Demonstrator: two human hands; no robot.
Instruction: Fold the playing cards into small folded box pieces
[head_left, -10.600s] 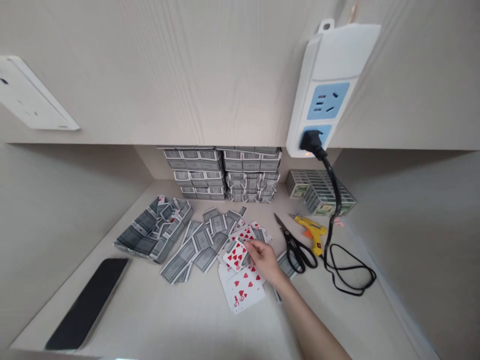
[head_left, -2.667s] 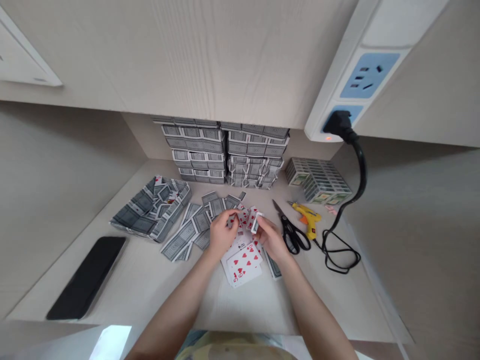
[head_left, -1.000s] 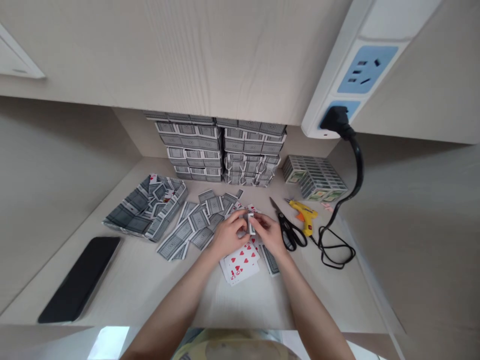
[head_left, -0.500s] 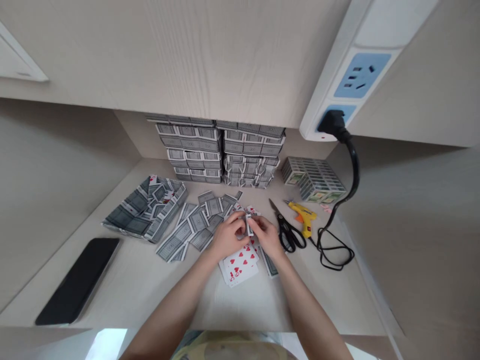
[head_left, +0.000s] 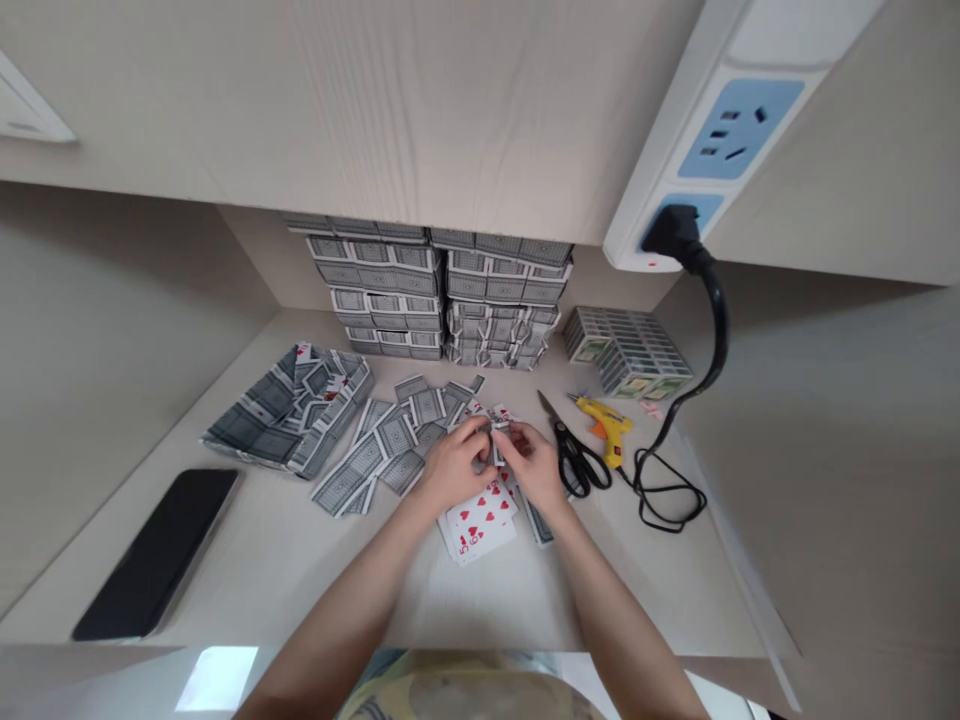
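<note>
Between the fingertips of both hands is a small folded playing card, partly hidden by the fingers. My left hand pinches it from the left, fingers curled. From the right, my right hand presses it with thumb and fingers. Below the hands lies a face-up pile of heart cards, the top ones showing red pips. Face-down grey-backed cards are spread to the left of my left hand. Another grey-backed card lies partly under my right wrist.
A tray built of folded cards holds folded pieces. Stacked card structures stand at the back, beside boxed decks. Black scissors, a yellow glue gun and a cable lie right; a black phone lies left.
The folded card between my fingers is turned slightly, and my fingers have shifted a little around it. The camera view has moved slightly; other things stay in place.
</note>
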